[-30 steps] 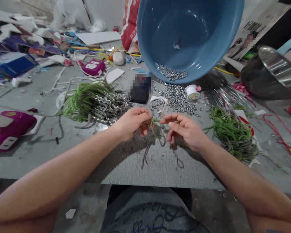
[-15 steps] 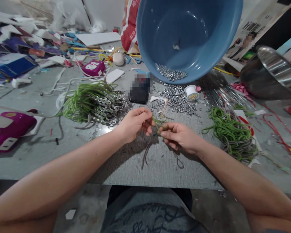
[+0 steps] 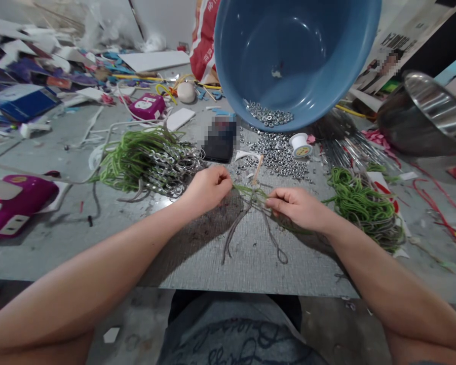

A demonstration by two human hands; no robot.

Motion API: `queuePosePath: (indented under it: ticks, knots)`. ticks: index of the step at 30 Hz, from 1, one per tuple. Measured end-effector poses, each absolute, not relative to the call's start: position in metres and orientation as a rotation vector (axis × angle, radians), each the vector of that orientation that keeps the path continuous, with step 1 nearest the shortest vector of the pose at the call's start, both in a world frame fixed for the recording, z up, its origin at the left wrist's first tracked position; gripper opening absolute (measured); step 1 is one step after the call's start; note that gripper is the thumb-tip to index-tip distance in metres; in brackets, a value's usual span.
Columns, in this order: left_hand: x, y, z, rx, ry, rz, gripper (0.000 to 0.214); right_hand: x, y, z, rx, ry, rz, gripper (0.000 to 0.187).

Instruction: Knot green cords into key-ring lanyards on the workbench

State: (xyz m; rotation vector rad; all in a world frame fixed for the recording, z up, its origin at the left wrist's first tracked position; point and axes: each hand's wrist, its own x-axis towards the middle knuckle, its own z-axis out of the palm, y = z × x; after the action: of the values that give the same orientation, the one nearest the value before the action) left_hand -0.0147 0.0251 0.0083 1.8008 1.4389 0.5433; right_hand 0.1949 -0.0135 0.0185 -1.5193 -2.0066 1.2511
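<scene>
My left hand (image 3: 207, 188) and my right hand (image 3: 298, 207) each pinch one end of a green cord (image 3: 253, 192), which runs taut between them just above the grey table (image 3: 213, 253). Grey cord tails (image 3: 247, 228) hang from its middle down onto the table. Both hands are closed. A heap of green cords with metal rings (image 3: 148, 159) lies left of my left hand. A pile of loose green cords (image 3: 365, 208) lies right of my right hand. Small metal nuts (image 3: 277, 154) are scattered behind the hands.
A tilted blue basin (image 3: 300, 56) holding some nuts stands at the back. Beside it are a white thread spool (image 3: 301, 144), a dark phone (image 3: 220, 139) and a steel bowl (image 3: 425, 116) at right. A magenta device (image 3: 11, 200) sits at left. Clutter fills the far left.
My hands have drawn apart, left hand leftwards and right hand rightwards, and the green cord that was bunched between them is now stretched straight.
</scene>
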Motion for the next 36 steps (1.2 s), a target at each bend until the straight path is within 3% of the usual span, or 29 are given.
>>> queuePosePath:
  ticks: [4,9,16,29,36]
  knots:
    - [-0.017,0.024,0.008,2.1,1.485,0.51,0.01,0.194,-0.012,0.015,-1.531,-2.028,1.125,0.029]
    - [-0.013,0.006,0.015,1.78,1.184,0.836,0.036,0.188,-0.013,0.012,-1.417,-2.071,1.132,0.028]
    - [-0.001,-0.009,0.012,1.613,0.84,0.531,0.06,0.183,-0.016,0.011,-1.329,-2.078,1.083,0.028]
    - [0.0,-0.001,-0.001,2.225,1.051,0.637,0.015,0.181,-0.017,0.007,-1.352,-2.051,1.036,0.041]
    - [0.001,0.001,-0.006,2.428,1.009,0.68,0.018,0.181,-0.016,0.005,-1.364,-2.046,0.976,0.027]
